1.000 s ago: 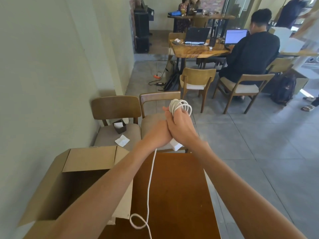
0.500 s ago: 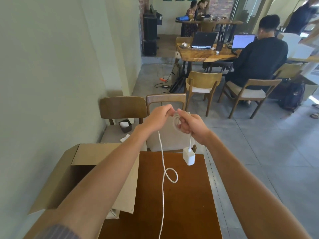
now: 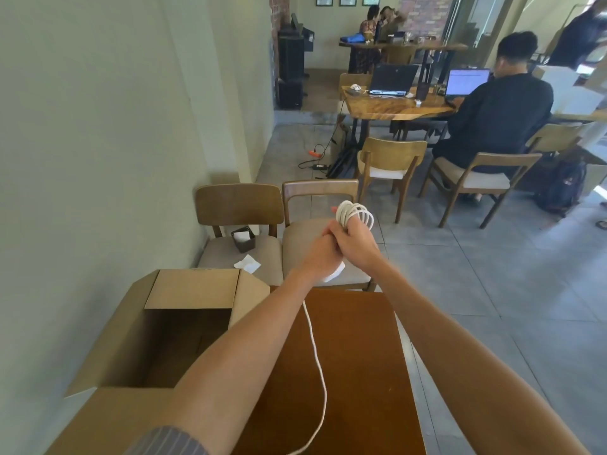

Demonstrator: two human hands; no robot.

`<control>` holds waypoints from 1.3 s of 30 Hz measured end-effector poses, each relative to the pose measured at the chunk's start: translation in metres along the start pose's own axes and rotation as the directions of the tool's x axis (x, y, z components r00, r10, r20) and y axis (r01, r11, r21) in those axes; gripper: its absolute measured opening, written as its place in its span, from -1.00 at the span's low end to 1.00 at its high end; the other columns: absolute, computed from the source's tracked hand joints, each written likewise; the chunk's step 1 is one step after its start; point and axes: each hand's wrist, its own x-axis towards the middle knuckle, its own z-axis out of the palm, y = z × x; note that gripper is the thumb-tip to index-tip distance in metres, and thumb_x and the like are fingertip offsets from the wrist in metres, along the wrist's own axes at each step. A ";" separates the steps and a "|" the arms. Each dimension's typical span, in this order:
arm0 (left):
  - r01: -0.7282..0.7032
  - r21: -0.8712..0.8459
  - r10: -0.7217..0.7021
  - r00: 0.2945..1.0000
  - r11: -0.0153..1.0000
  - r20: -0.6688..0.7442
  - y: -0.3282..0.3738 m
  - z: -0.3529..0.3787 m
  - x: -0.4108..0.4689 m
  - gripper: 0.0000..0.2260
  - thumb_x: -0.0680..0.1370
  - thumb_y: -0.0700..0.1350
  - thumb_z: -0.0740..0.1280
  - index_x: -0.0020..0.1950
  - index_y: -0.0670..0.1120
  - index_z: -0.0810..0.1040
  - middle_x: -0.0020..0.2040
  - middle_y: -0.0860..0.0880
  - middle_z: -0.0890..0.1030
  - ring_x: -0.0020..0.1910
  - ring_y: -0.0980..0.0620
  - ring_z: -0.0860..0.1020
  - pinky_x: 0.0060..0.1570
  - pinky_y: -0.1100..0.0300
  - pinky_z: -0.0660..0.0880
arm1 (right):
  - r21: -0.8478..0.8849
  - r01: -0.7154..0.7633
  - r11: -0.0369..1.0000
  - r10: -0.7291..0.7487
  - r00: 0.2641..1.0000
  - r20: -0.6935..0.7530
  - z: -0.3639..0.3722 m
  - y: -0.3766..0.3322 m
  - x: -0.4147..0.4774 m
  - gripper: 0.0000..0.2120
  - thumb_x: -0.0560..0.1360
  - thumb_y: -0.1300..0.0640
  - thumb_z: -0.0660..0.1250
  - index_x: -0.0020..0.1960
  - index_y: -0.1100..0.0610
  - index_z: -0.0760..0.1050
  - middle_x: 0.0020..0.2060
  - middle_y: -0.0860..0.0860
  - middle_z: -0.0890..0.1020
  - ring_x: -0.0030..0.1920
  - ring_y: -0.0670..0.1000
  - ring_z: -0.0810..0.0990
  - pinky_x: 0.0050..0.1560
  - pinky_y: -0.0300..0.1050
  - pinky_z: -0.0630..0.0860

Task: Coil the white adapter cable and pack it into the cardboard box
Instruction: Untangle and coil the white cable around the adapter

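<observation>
Fingers of the right hand clamp the cable coil; left hand grip mostly hidden.

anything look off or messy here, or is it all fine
Nothing looks damaged or spilled. The only loose end is the white cable: part is looped over the right hand, the rest trails uncoiled across the table. The cardboard box stands open with nothing visible inside.
</observation>
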 end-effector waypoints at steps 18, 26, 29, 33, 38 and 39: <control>-0.213 0.145 0.202 0.975 0.966 0.088 -0.027 -0.038 0.000 -0.89 0.71 -0.17 0.19 0.05 -0.06 0.49 -0.02 -0.03 0.59 -0.03 -0.04 0.56 -0.03 0.11 0.47 | 0.262 -0.358 0.896 0.241 0.889 0.390 -0.025 0.026 -0.024 -0.46 0.64 -0.28 0.18 -0.29 0.13 0.38 -0.50 -0.01 0.25 -0.48 -0.05 0.21 -0.19 -0.15 0.31; 0.011 -0.045 -0.007 0.997 0.999 0.076 -0.035 -0.020 -0.009 -0.73 0.75 -0.03 0.09 0.18 -0.14 0.52 -0.04 -0.07 0.59 -0.12 0.02 0.56 -0.28 0.43 0.43 | 0.675 -0.217 0.705 0.033 0.961 0.274 -0.025 0.017 -0.017 -0.62 0.70 -0.06 0.22 -0.21 0.10 0.51 -0.39 0.00 0.48 -0.30 -0.05 0.50 0.10 -0.17 0.49; 0.014 -0.079 -0.002 0.988 0.997 0.152 -0.037 -0.013 -0.013 -0.74 0.75 0.03 0.04 0.13 -0.03 0.48 -0.13 0.01 0.51 -0.25 0.08 0.52 -0.45 0.42 0.44 | 0.581 -0.144 0.801 0.051 0.983 0.174 -0.020 0.007 -0.009 -0.64 0.68 -0.10 0.25 -0.07 0.12 0.67 -0.19 -0.02 0.69 -0.10 -0.08 0.65 0.05 -0.29 0.55; -0.048 -0.059 0.056 0.987 0.997 0.152 -0.028 -0.012 -0.011 -0.74 0.73 0.03 0.11 0.23 -0.05 0.53 -0.04 -0.05 0.62 -0.22 0.03 0.55 -0.32 0.26 0.51 | 0.386 -0.106 0.916 0.080 0.993 0.084 -0.004 -0.001 -0.004 -0.69 0.72 0.01 0.22 0.11 0.21 0.62 -0.07 -0.05 0.76 -0.01 -0.12 0.71 -0.04 -0.35 0.59; -0.122 0.006 0.120 0.986 0.993 0.114 -0.023 -0.019 -0.008 -0.77 0.68 -0.06 0.29 0.28 -0.13 0.57 0.04 -0.05 0.66 -0.05 0.10 0.60 -0.15 0.36 0.51 | -0.003 -0.079 0.997 0.079 0.997 -0.013 0.015 0.001 -0.006 -0.70 0.72 0.06 0.23 -0.17 0.05 0.53 -0.30 0.00 0.66 -0.35 -0.23 0.64 -0.33 -0.41 0.53; -0.113 0.035 0.109 0.988 0.993 0.108 -0.024 -0.020 -0.008 -0.79 0.66 -0.06 0.31 0.23 -0.11 0.60 -0.04 -0.01 0.65 -0.12 0.12 0.59 -0.22 0.40 0.45 | -0.087 -0.075 0.993 0.073 0.997 -0.019 0.016 0.003 -0.005 -0.67 0.72 0.05 0.24 -0.22 0.03 0.49 -0.35 -0.04 0.60 -0.41 -0.21 0.59 -0.41 -0.42 0.44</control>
